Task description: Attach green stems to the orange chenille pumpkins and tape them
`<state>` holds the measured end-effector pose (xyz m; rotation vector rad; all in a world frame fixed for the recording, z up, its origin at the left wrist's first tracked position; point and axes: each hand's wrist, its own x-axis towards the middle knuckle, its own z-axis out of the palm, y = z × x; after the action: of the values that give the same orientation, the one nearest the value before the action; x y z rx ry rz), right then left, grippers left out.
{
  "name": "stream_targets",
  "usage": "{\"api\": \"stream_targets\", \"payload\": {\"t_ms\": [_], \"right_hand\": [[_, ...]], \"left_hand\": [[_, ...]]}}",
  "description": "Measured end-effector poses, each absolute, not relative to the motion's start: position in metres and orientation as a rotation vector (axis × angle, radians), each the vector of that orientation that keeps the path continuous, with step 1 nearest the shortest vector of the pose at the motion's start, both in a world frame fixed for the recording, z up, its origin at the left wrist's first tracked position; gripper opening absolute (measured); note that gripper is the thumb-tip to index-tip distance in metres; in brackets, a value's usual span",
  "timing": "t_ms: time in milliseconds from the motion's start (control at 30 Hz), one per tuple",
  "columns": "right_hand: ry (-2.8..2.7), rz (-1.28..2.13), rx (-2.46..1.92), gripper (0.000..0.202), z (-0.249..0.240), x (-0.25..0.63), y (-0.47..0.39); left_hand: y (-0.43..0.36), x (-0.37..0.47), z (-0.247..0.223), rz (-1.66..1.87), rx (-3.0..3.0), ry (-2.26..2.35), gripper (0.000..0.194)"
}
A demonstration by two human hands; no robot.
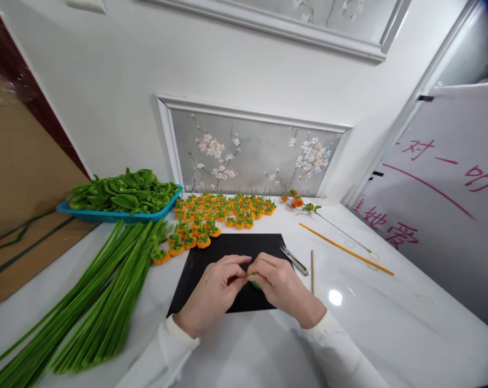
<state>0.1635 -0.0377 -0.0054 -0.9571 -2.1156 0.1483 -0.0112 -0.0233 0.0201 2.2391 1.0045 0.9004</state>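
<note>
Over a black mat (209,253), my left hand (215,290) and my right hand (282,285) meet fingertip to fingertip. Both are closed in a pinch on a thin green piece (252,275), which the fingers mostly cover. A trace of orange shows behind my left fingers, too hidden to name. Beneath my right fingers a round green thing (256,285) is partly visible on the mat. Thread snips (294,261) lie at the mat's right edge, near my right hand, with a thin wooden stick (313,272) beside them.
Several orange pipe-cleaner pumpkins (203,241) with green tops stand behind the mat. At left are a blue tray (106,216) of green fuzzy leaves (126,196) and bundled green pipe cleaners (110,296). An orange pipe cleaner (346,250) and a stemmed flower (310,207) lie right.
</note>
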Motion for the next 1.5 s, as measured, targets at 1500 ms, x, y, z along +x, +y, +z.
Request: {"api": "stream_targets", "payload": {"t_ms": [1500], "right_hand": [[-2.062,0.241,-0.932,0.020,-0.007,0.165,-0.034]], "left_hand": [[-0.024,-0.008,0.014,1.082,2.197,1.080,0.017]]}}
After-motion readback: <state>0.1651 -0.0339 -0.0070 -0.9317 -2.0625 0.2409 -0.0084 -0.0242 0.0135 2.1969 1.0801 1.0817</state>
